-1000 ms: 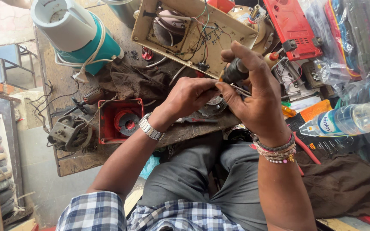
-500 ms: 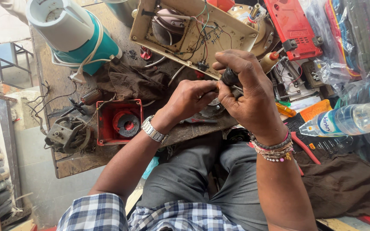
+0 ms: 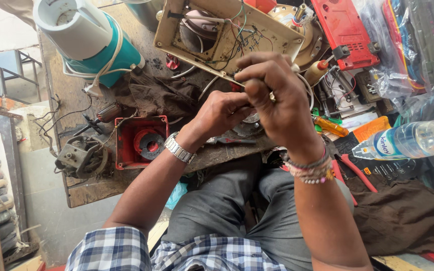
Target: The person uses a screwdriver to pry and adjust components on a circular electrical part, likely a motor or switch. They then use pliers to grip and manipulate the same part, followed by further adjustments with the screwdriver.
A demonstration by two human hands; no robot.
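Both hands meet over the front edge of the bench [image 3: 84, 190]. The right hand [image 3: 277, 103] is curled shut, fingers bunched downward; what its grip has hold of is hidden behind the knuckles and cannot be told. The left hand [image 3: 222, 113] is also closed, pressed against the right, over a round metal part [image 3: 249, 128] lying on the bench just beneath both hands. A cream housing [image 3: 222, 37] with loose wires lies just beyond the hands. A red square casing [image 3: 141, 143] sits left of the left wrist.
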